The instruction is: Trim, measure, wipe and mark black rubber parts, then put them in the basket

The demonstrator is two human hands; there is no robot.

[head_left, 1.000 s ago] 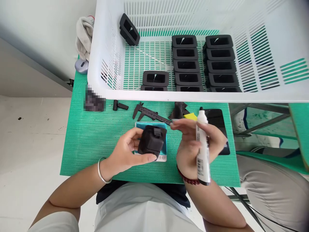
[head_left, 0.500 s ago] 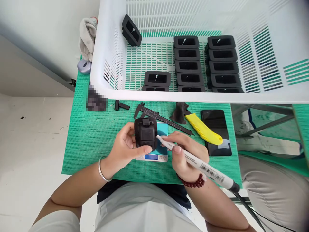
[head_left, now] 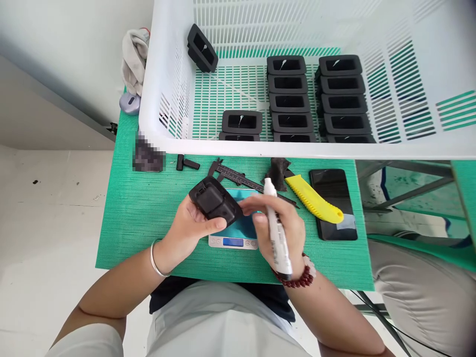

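Observation:
My left hand point(head_left: 191, 223) grips a black plastic housing point(head_left: 211, 198) by its left and lower edges, tilted with its moulded, recessed side toward me. The thumb lies along its near rim. In my right hand point(head_left: 284, 218) is a white marker pen point(head_left: 277, 233), held nearly upright with its white tip up and its black end by the wrist. The right index finger reaches to the housing's right corner; whether it touches cannot be seen. Beneath both hands a small digital scale point(head_left: 233, 242) with a blue plate is partly covered.
A white plastic basket point(head_left: 260, 148) stands behind, holding several similar black housings point(head_left: 290, 103). On the green mat point(head_left: 130, 223) lie a black caliper point(head_left: 238, 176), a yellow-handled knife point(head_left: 314, 198), a dark cloth point(head_left: 278, 173), a phone point(head_left: 332, 188) and small black pieces point(head_left: 191, 163). A person's leg point(head_left: 420, 287) is at right.
The housing has been turned and tilted to the left in my left hand. My right hand has swung the marker pen from slanting at the housing to nearly upright, tip away from it.

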